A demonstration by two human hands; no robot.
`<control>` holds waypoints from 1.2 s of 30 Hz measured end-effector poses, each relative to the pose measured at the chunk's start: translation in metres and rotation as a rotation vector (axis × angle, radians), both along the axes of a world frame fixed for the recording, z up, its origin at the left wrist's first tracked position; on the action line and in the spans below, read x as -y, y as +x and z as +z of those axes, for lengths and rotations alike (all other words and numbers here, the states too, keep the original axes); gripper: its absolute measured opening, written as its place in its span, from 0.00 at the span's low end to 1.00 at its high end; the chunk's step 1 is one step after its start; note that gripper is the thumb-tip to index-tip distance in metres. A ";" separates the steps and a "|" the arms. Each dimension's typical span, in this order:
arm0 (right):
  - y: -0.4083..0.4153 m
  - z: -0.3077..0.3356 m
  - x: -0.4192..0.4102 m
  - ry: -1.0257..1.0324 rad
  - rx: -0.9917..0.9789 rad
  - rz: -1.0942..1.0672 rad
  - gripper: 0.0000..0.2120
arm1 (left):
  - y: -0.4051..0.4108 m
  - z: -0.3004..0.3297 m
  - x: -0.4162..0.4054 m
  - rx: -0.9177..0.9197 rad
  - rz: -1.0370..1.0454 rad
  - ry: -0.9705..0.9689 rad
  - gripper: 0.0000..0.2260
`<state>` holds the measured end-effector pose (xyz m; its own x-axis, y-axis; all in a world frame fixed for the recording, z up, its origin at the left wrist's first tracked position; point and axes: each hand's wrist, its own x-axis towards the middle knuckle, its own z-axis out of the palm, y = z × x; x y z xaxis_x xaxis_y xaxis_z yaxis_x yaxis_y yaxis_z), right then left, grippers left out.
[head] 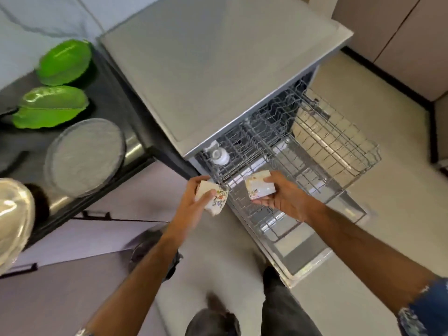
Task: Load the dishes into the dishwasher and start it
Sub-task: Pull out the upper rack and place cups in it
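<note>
Left hand (194,195) grips one floral cup (214,201); right hand (282,197) grips another floral cup (258,187), both over the pulled-out upper rack (315,151). Loading step underway. Next likely needs cups inverted and seated between tines. White cup (219,156) already racked; green plates (63,61) wait on counter.

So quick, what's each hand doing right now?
Left hand: closed around a floral cup.
Right hand: holding another floral cup.
</note>
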<state>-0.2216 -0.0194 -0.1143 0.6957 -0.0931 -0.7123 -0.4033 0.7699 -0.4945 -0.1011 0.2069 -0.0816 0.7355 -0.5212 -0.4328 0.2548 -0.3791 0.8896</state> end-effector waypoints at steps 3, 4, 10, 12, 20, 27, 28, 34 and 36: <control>0.039 -0.045 0.020 -0.291 -0.084 0.085 0.19 | 0.013 -0.044 0.020 0.071 -0.081 0.090 0.18; 0.053 -0.055 0.022 -0.411 -0.102 0.127 0.22 | 0.017 -0.054 0.022 0.095 -0.113 0.123 0.20; 0.125 -0.129 0.006 -0.910 0.022 0.390 0.26 | 0.035 -0.103 0.026 0.084 -0.109 0.111 0.27; 0.139 -0.148 -0.002 -1.042 -0.013 0.466 0.28 | 0.037 -0.111 0.021 0.075 -0.077 0.074 0.27; 0.162 -0.175 -0.017 -1.577 -0.162 0.693 0.36 | 0.045 -0.123 0.007 -0.014 -0.018 0.022 0.30; 0.166 -0.178 -0.010 -1.342 -0.088 0.744 0.31 | 0.054 -0.126 0.007 0.031 -0.069 0.024 0.30; 0.165 -0.178 -0.004 -1.270 -0.067 0.720 0.28 | 0.055 -0.126 0.008 0.048 -0.074 0.026 0.30; 0.146 -0.163 0.010 -1.192 0.019 0.717 0.32 | 0.052 -0.117 0.017 0.134 -0.134 0.013 0.34; 0.131 -0.151 0.014 -1.182 0.028 0.631 0.31 | 0.051 -0.109 0.025 0.191 -0.188 0.008 0.35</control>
